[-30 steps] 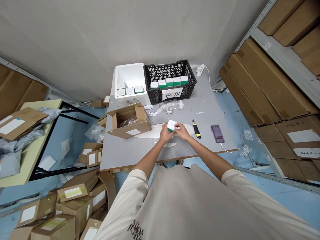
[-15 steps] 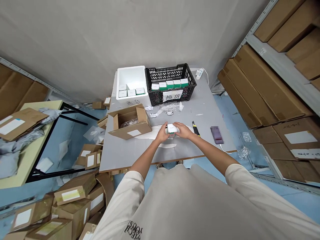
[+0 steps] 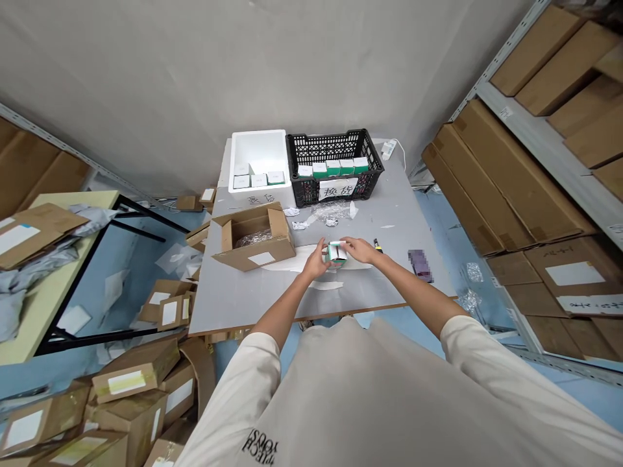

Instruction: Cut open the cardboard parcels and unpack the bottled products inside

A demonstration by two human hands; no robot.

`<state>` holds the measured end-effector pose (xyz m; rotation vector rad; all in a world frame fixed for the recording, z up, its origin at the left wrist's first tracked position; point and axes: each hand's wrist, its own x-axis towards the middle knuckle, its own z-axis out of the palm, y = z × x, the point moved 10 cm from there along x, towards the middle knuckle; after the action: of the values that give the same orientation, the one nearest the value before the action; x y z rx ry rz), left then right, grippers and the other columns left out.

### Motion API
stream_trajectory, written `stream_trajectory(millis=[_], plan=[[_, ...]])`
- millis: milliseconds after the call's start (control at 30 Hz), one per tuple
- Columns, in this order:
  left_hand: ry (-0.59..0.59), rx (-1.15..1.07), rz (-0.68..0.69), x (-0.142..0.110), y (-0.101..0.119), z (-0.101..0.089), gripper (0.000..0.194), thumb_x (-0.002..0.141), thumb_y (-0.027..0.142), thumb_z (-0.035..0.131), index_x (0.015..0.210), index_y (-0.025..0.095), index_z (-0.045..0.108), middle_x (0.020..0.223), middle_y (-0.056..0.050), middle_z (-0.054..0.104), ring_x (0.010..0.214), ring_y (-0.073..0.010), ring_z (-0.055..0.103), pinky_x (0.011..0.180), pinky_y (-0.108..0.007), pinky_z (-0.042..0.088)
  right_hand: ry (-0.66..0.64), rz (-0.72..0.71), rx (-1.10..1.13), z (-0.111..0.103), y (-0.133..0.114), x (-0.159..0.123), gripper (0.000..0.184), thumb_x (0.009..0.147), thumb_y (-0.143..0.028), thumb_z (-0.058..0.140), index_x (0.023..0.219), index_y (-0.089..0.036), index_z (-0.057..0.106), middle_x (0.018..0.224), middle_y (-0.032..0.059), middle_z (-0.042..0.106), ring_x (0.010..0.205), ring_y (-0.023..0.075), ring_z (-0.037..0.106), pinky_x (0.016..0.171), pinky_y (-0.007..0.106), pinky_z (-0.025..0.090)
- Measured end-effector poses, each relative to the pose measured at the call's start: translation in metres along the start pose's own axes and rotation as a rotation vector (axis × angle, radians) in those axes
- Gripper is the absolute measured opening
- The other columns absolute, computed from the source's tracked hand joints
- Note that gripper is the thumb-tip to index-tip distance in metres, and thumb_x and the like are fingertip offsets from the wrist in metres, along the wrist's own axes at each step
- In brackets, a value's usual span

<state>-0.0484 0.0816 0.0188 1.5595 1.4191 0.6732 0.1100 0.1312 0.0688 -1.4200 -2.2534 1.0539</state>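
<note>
Above the grey table (image 3: 243, 298), a small white-and-green box (image 3: 337, 255) stands between my hands, its top flap raised. My left hand (image 3: 317, 261) grips the box by its left side. At the upper right, the fingers of my right hand (image 3: 359, 250) pinch the raised flap. What lies inside the box is too small to make out. White paper (image 3: 289, 262) lies under and beside it. To the left sits an opened cardboard box (image 3: 272, 250) with clear plastic wrap inside.
Behind are a white foam box (image 3: 257, 139) and a black crate (image 3: 335, 139), both holding small white-and-green boxes. A cutter (image 3: 378, 246) and a blurred-out phone (image 3: 420, 266) lie at right. Cartons (image 3: 129, 383) crowd the floor at left; shelving (image 3: 523, 123) stands right.
The small box's closed white top has come open, its flap now lifted in my right hand. My left hand stays on the box's side. The view has shifted slightly.
</note>
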Motion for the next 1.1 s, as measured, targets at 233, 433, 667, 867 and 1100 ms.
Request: stream_trajectory(millis=[233, 433, 667, 867, 1100], plan=[[-0.001, 0.114, 0.056, -0.005, 0.01, 0.003, 0.103, 0.081, 0.027, 0.078, 0.164, 0.031, 0.017, 0.154, -0.011, 0.052, 0.128, -0.028, 0.063, 0.104, -0.04, 0.051, 0.319, 0.249, -0.045, -0.013, 0.026, 0.027, 0.038, 0.097, -0.045, 0.056, 0.127, -0.022, 0.054, 0.103, 0.007, 0.07, 0.089, 0.0257, 0.066, 0.081, 0.037, 0.051], [0.052, 0.403, 0.192, -0.009, 0.036, -0.004, 0.093, 0.077, 0.031, 0.082, 0.157, 0.026, 0.035, 0.164, -0.016, 0.033, 0.152, -0.0376, 0.033, 0.118, -0.053, 0.036, 0.175, 0.015, -0.239, 0.011, 0.007, 0.023, 0.028, 0.097, -0.018, 0.046, 0.108, -0.02, 0.071, 0.118, 0.0105, 0.066, 0.112, 0.0242, 0.06, 0.098, 0.035, 0.046], [-0.053, 0.501, 0.296, -0.004, 0.054, 0.005, 0.072, 0.087, 0.021, 0.066, 0.153, 0.024, 0.036, 0.153, -0.014, 0.049, 0.14, -0.0312, 0.049, 0.113, -0.046, 0.041, 0.05, -0.015, -0.316, 0.027, -0.003, 0.001, 0.047, 0.091, -0.035, 0.066, 0.136, -0.019, 0.062, 0.132, 0.0108, 0.068, 0.121, 0.0281, 0.057, 0.106, 0.037, 0.04], [-0.036, 0.59, 0.279, 0.0, 0.052, 0.005, 0.066, 0.088, 0.025, 0.067, 0.149, 0.023, 0.041, 0.148, -0.014, 0.053, 0.14, -0.0331, 0.048, 0.115, -0.049, 0.036, 0.023, 0.003, -0.328, 0.033, -0.007, -0.001, 0.056, 0.087, -0.029, 0.064, 0.142, -0.018, 0.057, 0.134, 0.0138, 0.066, 0.123, 0.0305, 0.057, 0.106, 0.039, 0.041], [-0.061, 0.648, 0.239, -0.002, 0.053, 0.005, 0.059, 0.091, 0.029, 0.066, 0.146, 0.027, 0.045, 0.145, -0.012, 0.051, 0.138, -0.0321, 0.048, 0.116, -0.049, 0.033, 0.054, 0.064, -0.082, 0.021, 0.009, -0.005, 0.06, 0.089, -0.021, 0.046, 0.149, -0.018, 0.046, 0.123, 0.0125, 0.072, 0.117, 0.0301, 0.062, 0.097, 0.042, 0.049]])
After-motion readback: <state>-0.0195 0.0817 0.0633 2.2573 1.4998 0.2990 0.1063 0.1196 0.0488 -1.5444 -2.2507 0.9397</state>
